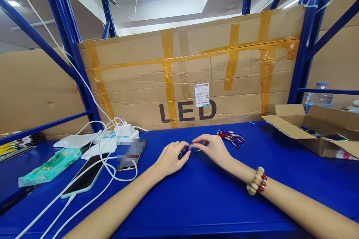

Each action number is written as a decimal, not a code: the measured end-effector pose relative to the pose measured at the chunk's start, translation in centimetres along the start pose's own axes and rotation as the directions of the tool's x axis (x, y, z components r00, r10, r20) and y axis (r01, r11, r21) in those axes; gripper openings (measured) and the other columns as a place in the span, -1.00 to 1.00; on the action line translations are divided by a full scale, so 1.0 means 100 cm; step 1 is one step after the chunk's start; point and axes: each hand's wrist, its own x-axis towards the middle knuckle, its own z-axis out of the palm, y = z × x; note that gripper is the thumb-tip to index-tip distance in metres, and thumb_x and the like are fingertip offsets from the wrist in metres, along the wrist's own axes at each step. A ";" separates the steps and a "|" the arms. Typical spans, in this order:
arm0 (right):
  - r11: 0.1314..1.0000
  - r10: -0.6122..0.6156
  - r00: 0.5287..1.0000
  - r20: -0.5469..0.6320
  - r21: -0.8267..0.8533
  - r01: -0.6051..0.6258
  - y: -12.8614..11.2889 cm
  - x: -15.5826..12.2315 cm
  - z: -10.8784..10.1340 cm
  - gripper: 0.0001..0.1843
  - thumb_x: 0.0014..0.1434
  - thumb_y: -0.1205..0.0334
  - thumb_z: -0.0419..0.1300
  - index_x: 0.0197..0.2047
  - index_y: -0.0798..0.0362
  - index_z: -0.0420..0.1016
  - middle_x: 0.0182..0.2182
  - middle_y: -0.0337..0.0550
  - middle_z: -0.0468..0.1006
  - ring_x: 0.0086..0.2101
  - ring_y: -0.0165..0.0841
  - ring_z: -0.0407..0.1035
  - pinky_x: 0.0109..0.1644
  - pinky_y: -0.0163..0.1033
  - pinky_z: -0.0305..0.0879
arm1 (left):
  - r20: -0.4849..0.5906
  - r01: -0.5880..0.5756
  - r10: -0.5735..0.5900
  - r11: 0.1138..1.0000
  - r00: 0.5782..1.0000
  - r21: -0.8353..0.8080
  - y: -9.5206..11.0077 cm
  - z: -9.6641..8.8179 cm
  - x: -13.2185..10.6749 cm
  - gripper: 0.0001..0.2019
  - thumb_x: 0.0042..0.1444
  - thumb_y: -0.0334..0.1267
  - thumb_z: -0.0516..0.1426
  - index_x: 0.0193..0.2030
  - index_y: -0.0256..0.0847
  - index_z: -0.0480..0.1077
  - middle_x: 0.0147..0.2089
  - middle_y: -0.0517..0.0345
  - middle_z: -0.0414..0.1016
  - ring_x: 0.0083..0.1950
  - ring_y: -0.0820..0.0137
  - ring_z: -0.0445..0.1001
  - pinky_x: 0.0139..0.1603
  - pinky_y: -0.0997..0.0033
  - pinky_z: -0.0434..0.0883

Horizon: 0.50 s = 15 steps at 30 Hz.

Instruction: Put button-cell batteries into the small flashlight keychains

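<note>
My left hand (171, 158) is closed around a short dark blue pen (183, 152), which tilts up to the right. At its silvery upper end, the fingertips of my right hand (215, 150) come together in a pinch. Whether the right fingers grip that end or a small separate part is too small to make out. Just under the right fingers, a bit of another blue item shows on the blue tabletop (224, 201). Beyond my right hand lies a loose pile of red and blue pens (231, 138).
An open cardboard box (322, 145) with pens inside stands at the right. On the left are a phone (85, 175), a second device (131, 155), white cables (112, 171), a power strip (126, 133) and a teal packet (53, 166). A cardboard panel (134, 93) closes the back.
</note>
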 end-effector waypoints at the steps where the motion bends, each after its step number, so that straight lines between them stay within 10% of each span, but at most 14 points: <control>1: 0.999 -0.018 0.998 -0.053 0.039 0.020 -0.002 0.000 0.000 -0.84 0.03 0.16 0.18 -0.35 0.01 0.55 -0.38 -0.22 0.59 -0.43 -0.38 0.41 -0.33 -0.31 0.28 | -0.002 0.001 -0.001 1.000 1.000 0.009 0.000 0.000 0.000 -0.84 0.16 -0.24 -0.03 -0.17 -0.16 0.30 -0.35 0.18 0.45 -0.34 0.40 0.40 -0.26 0.38 0.31; 15: 0.958 -0.104 0.995 0.002 0.269 0.100 -0.005 -0.001 0.004 -0.70 0.11 0.04 0.10 -0.31 0.06 0.53 -0.33 -0.13 0.54 -0.54 -0.45 0.34 -0.46 -0.31 0.33 | 0.009 0.077 -0.077 0.997 0.997 0.019 0.001 -0.001 0.000 -0.84 0.20 -0.25 -0.07 -0.13 -0.17 0.26 -0.34 0.17 0.45 -0.30 0.37 0.41 -0.22 0.36 0.31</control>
